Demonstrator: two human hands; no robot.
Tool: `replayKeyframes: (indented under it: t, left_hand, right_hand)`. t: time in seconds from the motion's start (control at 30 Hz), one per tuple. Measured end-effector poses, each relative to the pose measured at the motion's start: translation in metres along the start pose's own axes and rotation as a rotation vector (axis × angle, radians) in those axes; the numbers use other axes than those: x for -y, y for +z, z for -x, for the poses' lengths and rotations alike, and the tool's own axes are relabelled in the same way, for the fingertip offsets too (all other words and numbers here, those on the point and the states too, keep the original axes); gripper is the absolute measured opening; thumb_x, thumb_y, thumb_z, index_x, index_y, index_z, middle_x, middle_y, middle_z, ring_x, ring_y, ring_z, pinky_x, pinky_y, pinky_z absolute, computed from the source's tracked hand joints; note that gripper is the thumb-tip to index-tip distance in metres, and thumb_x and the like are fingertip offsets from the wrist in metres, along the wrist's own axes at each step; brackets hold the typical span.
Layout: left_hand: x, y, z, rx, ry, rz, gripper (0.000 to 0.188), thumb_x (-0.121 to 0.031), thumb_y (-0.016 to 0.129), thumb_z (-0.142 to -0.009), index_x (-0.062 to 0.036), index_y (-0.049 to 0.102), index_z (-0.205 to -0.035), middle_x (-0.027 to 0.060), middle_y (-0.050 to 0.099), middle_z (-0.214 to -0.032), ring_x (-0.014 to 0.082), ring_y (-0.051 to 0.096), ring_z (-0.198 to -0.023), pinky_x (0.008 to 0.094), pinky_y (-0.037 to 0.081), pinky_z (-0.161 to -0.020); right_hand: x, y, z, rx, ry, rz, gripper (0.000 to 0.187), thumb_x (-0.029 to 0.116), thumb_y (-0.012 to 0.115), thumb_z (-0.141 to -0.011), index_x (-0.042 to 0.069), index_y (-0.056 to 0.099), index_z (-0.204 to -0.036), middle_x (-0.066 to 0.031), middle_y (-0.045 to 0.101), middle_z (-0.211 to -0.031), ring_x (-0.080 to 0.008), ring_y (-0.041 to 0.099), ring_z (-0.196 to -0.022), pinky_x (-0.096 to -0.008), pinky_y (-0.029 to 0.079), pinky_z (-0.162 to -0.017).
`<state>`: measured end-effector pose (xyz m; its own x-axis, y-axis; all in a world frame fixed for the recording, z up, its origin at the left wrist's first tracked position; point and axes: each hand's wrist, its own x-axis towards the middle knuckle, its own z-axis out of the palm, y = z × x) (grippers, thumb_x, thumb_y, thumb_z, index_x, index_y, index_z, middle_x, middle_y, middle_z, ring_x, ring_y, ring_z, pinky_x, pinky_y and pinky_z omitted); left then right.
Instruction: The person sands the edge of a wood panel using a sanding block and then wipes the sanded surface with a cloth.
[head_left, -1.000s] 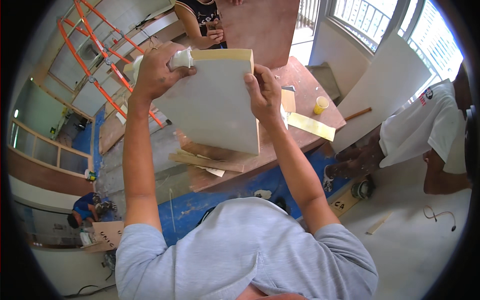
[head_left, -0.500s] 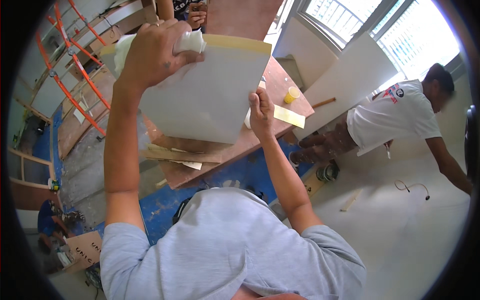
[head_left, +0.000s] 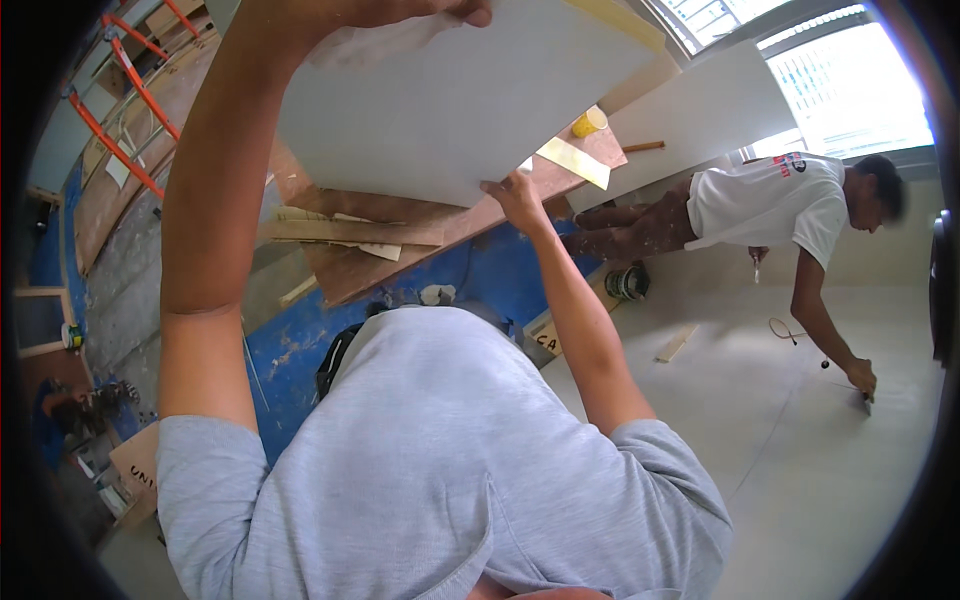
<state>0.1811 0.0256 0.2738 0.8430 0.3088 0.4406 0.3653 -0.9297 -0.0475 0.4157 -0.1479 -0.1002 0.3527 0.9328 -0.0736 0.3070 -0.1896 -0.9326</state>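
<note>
A flat white panel with a yellow strip along its far edge stands tilted over the wooden table. My left hand, partly cut off by the top of the view, is closed on a crumpled white cloth and presses it to the panel's face. Down at the panel's lower right edge, my right hand grips the board, thumb on the near side; its other fingers are partly hidden.
Wood strips lie on the wooden table. A yellow cup and a pale yellow strip are at its right end. A co-worker bends at right, a flat tool in hand. An orange ladder stands at left.
My left hand and the cloth have moved up toward the top of the view. The panel has turned and shifted, its right end higher. The co-worker's arm has swung lower.
</note>
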Motion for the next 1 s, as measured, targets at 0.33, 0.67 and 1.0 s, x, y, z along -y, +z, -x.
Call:
replayKeyframes:
  t: [0.33, 0.67, 1.0]
  left_hand:
    - [0.064, -0.024, 0.002, -0.391, -0.161, 0.439, 0.039, -0.04, 0.081, -0.087, -0.0033, 0.07, -0.095, 0.0143, 0.071, -0.083, 0.029, 0.069, -0.078, 0.0439, 0.052, -0.078]
    - [0.297, 0.186, 0.174, -0.479, -0.818, 0.909, 0.053, -0.035, 0.074, -0.099, 0.0023, 0.062, -0.135, 0.013, 0.072, -0.112, 0.0206, 0.068, -0.098, 0.0367, 0.054, -0.086]
    - [0.223, 0.313, 0.275, -0.617, -0.838, 1.609, 0.048, -0.027, 0.073, -0.102, 0.0003, 0.058, -0.138, 0.0083, 0.069, -0.124, 0.0189, 0.067, -0.11, 0.035, 0.056, -0.096]
  right_hand:
    - [0.036, -0.078, -0.012, -0.186, -0.132, 0.078, 0.031, 0.011, 0.084, -0.088, 0.001, 0.073, -0.116, -0.0043, 0.072, -0.096, -0.013, 0.063, -0.093, -0.0317, 0.053, -0.085]
    - [0.269, -0.09, -0.004, -0.38, -0.413, 0.597, 0.038, 0.031, 0.085, -0.084, 0.004, 0.073, -0.109, -0.0152, 0.077, -0.099, -0.0324, 0.073, -0.087, -0.0413, 0.054, -0.08]
    - [0.241, -0.021, -0.01, -0.216, -0.362, 0.834, 0.042, 0.035, 0.084, -0.085, 0.005, 0.073, -0.113, -0.0138, 0.076, -0.104, -0.0358, 0.072, -0.092, -0.0481, 0.052, -0.081]
